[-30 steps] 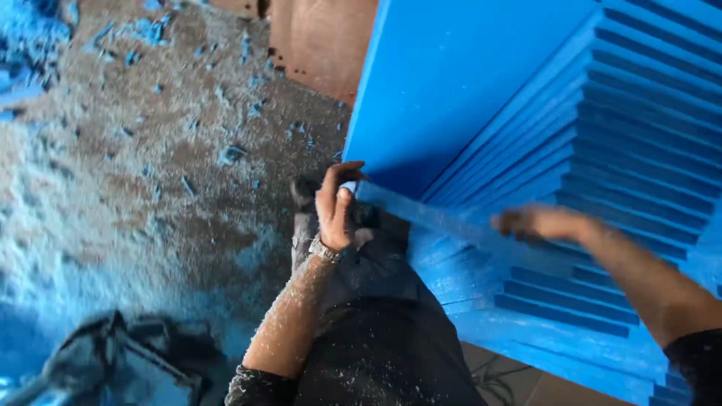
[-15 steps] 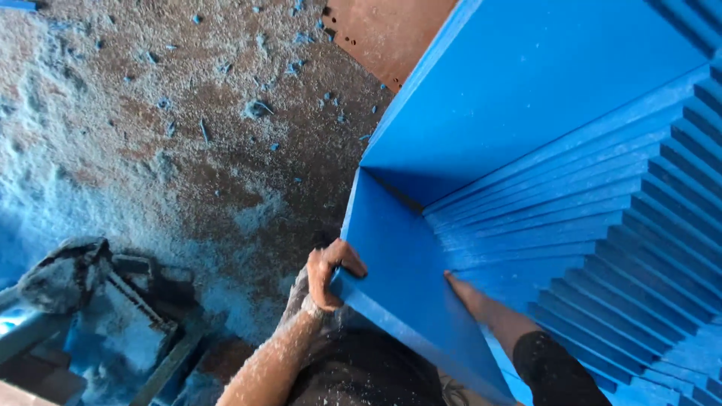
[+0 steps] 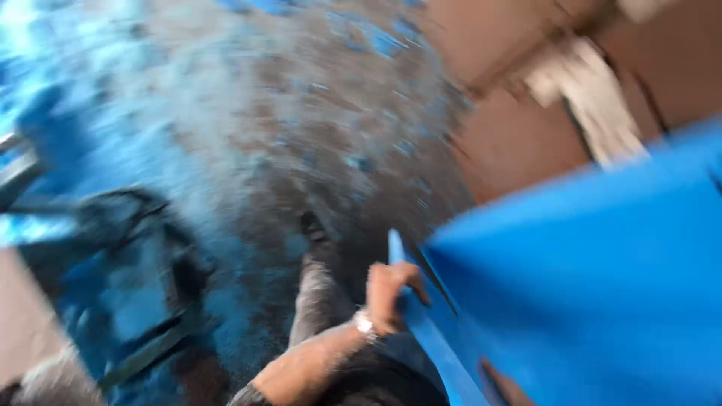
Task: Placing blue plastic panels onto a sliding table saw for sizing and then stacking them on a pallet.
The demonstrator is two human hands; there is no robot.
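Sheet stock first: a big blue panel [image 3: 602, 301] fills the lower right of the view, tilted, its near edge running down toward the person's waist. Left hand [image 3: 389, 297] has fingers curled over that edge, closed on it, a wrist bracelet [image 3: 364, 323] just below. Right hand [image 3: 502, 382] barely shows under the panel at the bottom edge; whether it grips or only props, cannot tell. Everything is motion-blurred. Risk as I read it: one sure grip on a wide, floppy-looking sheet, so it could swing, slip from the fingers or clip the brown wall [image 3: 519, 128] behind. Floor [image 3: 286, 135] is strewn with blue scraps and dust, and a dark metal frame [image 3: 143, 286] sits near the left foot [image 3: 314, 229], so a trip or skid while carrying looks possible.
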